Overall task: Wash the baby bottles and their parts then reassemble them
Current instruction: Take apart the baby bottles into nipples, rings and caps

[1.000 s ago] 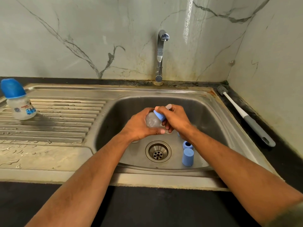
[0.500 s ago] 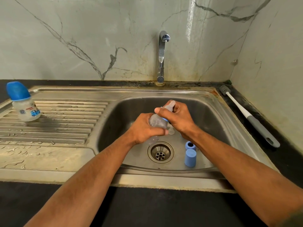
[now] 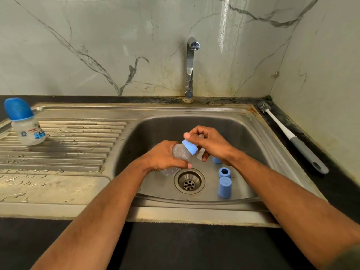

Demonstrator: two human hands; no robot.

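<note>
Over the stainless-steel sink basin (image 3: 152,133), the left hand (image 3: 165,155) is gripping a clear, wet plastic baby bottle (image 3: 180,152), tilted; the right hand (image 3: 210,144) is pinching its blue screw collar (image 3: 190,146) and translucent teat. Likely hazards: wet plastic slipping from the grip, the collar cross-threading on the tilted neck, or a dropped part landing beside the loose blue caps (image 3: 225,187) near the drain (image 3: 189,181).

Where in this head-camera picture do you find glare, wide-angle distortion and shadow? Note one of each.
Head view: glare runs as a bright vertical streak down the marble wall right of the tap; distortion bows the sink rim and tilts the capped bottle at the left edge; soft shadow lies inside the basin under the left hand and right hand.
</note>
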